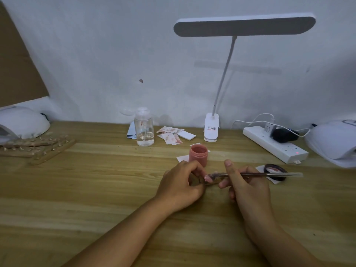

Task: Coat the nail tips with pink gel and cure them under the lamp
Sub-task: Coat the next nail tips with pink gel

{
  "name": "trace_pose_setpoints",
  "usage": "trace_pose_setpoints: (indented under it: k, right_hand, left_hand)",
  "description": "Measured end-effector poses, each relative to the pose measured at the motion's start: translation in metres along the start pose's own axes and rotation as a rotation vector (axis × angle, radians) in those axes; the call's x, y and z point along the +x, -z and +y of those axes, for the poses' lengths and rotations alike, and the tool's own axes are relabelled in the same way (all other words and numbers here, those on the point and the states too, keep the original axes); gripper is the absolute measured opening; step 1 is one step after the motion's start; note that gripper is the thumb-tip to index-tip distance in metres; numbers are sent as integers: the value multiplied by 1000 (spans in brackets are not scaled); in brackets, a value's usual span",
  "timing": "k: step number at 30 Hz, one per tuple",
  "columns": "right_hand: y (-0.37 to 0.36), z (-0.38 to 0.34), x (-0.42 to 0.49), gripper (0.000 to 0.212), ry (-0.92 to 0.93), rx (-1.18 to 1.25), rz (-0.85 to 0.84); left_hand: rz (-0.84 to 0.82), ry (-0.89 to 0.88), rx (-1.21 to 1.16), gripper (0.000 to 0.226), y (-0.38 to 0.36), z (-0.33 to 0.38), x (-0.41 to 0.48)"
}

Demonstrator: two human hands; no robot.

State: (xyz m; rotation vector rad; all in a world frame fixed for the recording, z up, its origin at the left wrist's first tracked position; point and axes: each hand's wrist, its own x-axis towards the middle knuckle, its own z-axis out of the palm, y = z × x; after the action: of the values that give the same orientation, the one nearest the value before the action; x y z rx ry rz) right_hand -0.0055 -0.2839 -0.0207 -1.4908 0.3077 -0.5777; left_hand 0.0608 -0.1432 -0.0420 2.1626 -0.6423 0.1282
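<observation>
Head view: open pink gel jar (198, 154) stands just behind left hand (181, 185).

A home nail-work desk: wooden table (77, 189), curing lamp (23, 122), desk lamp (244, 26), gel jar (198, 155).

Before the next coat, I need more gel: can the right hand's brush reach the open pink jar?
Probably yes. The right hand, holding the thin brush, is beside the open pink jar; its mouth is uncovered, and the left hand sits in front, not over it.
</observation>
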Motion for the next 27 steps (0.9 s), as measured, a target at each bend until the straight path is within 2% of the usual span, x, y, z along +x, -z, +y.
trace_pose_setpoints:
  k: [27]
  right_hand:
    - [-1,2,-1,39,35,-78,-24]
  left_hand:
    - [-11,7,-1,18,-1,0,0]
